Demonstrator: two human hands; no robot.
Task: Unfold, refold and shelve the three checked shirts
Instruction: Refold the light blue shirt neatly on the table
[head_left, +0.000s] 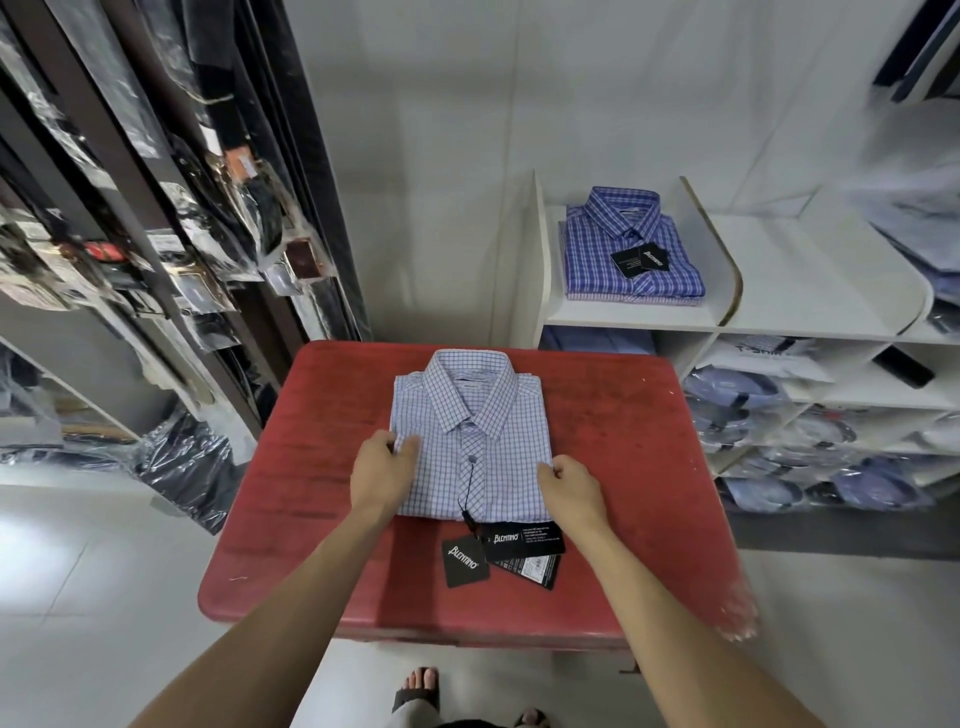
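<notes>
White walls and pale floor tiles close in a small stockroom, with a worn red table (613, 467) in the middle and a white cubby shelf (810, 291) to its right. On the table lies a folded light-blue checked shirt (467, 410), collar away from the person and buttoned, its black hang tags (501, 553) trailing on a cord over the near edge. The left hand (382, 470) pinches the shirt's left fold, thumb on top and fingers curled under the edge; the right hand (571, 488) grips the lower right corner the same way. On the shelf top sits a darker blue checked shirt (631, 249) stacked on another folded one, so this looks like the last of the three.

To lift it cleanly, I'd say both hands should slide well under and raise together, keeping the fold flat so the thin cotton doesn't sag in the middle, and gather the tags up so they don't drag. The cloth looks crisp, the collar stiff; the tabletop is scuffed and streaked. Bagged shirts (779, 410) fill the cubbies below.
</notes>
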